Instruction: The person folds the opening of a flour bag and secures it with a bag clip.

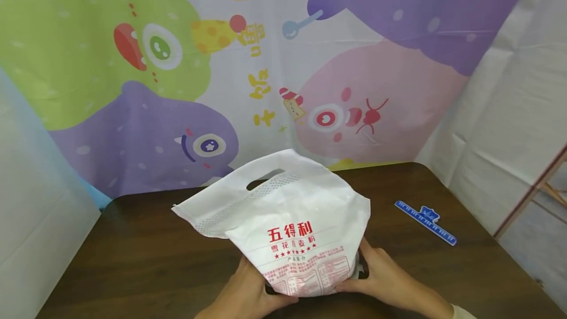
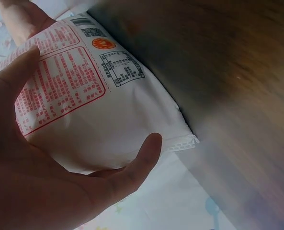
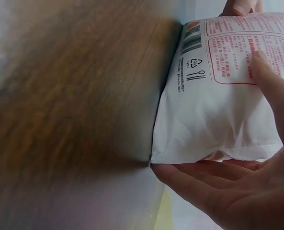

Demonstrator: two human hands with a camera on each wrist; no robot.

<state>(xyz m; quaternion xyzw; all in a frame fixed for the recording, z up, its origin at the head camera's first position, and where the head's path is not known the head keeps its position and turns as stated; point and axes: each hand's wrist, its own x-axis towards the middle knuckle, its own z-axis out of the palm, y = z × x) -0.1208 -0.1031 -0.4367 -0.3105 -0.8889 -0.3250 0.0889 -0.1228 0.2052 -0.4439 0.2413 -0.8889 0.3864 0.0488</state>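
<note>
A white flour bag point(image 1: 305, 201) with red Chinese print stands on the table before me, its folded top with a handle slot leaning to the left. My left hand point(image 1: 245, 289) holds its lower left side, thumb on the printed face; the left wrist view shows the other fingers around the bag's side edge. On the lower right side, my right hand point(image 1: 385, 277) grips the bag point(image 3: 218, 105) likewise, thumb in front and fingers around the edge. Its base touches the tabletop in both wrist views.
A blue bar-shaped clip point(image 1: 425, 220) with a piano-key pattern lies on the dark wooden table point(image 1: 146, 245), right of the bag. Behind the table hangs a cartoon-printed cloth point(image 1: 261, 127). A pale sheet point(image 1: 500, 127) hangs at the right.
</note>
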